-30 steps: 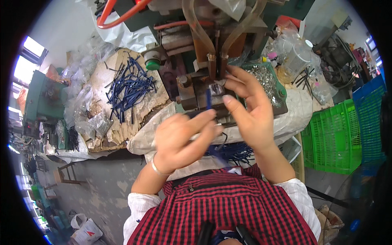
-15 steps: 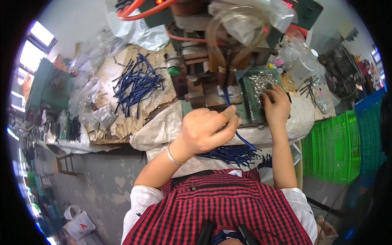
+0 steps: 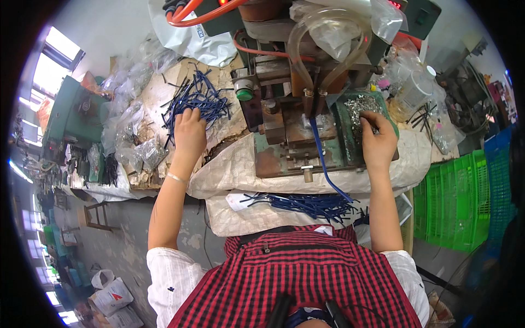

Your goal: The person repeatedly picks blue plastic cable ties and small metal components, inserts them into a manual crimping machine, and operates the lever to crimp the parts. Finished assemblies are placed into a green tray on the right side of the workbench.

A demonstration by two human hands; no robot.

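My left hand (image 3: pixel 190 130) reaches to the near edge of a loose pile of dark blue strips (image 3: pixel 205 98). Its fingers are bent down and drawn together; whatever they grip is hidden. At the right, my right hand (image 3: pixel 379 141) is over a green tray (image 3: pixel 346 143) of small shiny metal pieces (image 3: pixel 358 107). Thumb and fingers are curled in toward the pieces, and anything in them is too small to make out. Between the hands, one blue strip (image 3: pixel 321 156) hangs from the metal block of a bench press (image 3: pixel 306 134), its lower end trailing toward me, untouched.
A bundle of blue strips (image 3: pixel 311 205) lies on pale cloth (image 3: pixel 221 216) before me. Clear plastic bags (image 3: pixel 150 153) crowd the left; a clear plastic tub (image 3: pixel 413 90) stands at the right. Orange hoses (image 3: pixel 186 13) run overhead. Green crates (image 3: pixel 451 202) are stacked at the right.
My left hand has let go of the strip at the press and moved left to the pile. The strip stays hanging from the press. My right hand remains at the tray of metal pieces.
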